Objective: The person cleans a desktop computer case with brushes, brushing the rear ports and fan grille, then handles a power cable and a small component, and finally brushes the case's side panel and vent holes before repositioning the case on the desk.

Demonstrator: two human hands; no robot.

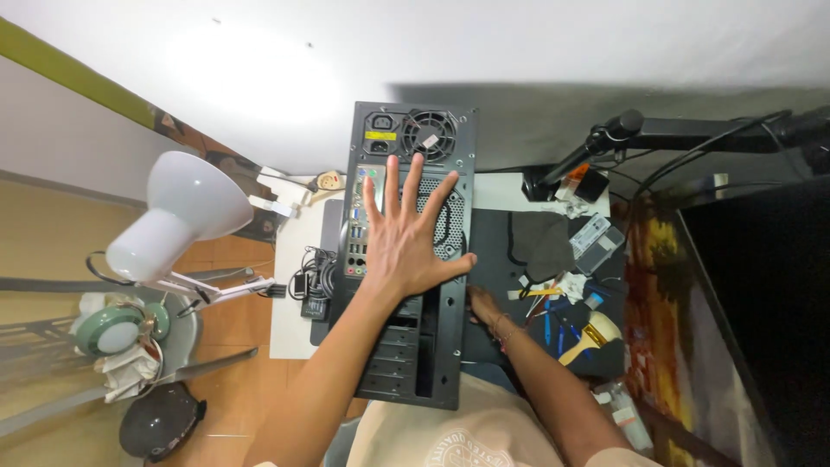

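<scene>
A black desktop computer case (406, 363) stands on end on the desk, its rear panel with ports, fan grille and power socket facing up at me. My left hand (408, 235) lies flat on that rear panel, fingers spread over the ports and the round vent. My right hand (482, 304) reaches down along the case's right side, touching its edge; its fingers are mostly hidden behind the case.
A white desk lamp (177, 216) stands at the left. Tools, a yellow-handled brush (592, 333) and small boxes litter the dark mat (536, 246) on the right. A monitor arm (640, 138) and dark screen (761, 303) fill the far right. Black cables (313, 281) lie left of the case.
</scene>
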